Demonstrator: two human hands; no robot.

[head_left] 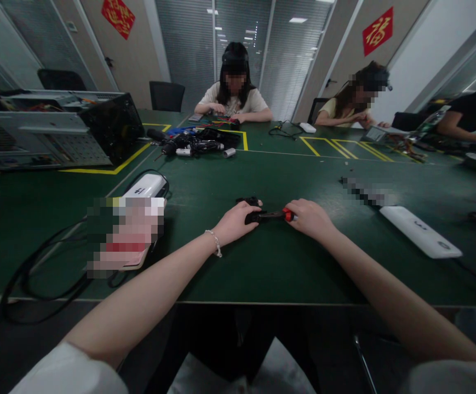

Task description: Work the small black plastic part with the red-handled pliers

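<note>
Right hand (311, 219) grasping red-handled tool (274, 215) | axis crosswise, tip leftward | left hand (236, 221) pinching black part (251, 218) by tip

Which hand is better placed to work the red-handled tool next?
Probably the right hand: it already grips the red-handled tool, whose metal end points toward the left hand. The left seems busy holding a small black part at that end.

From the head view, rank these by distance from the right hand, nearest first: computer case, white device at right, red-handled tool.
1. Red-handled tool: in the right hand.
2. White device: to its right.
3. Computer case: far left.
</note>
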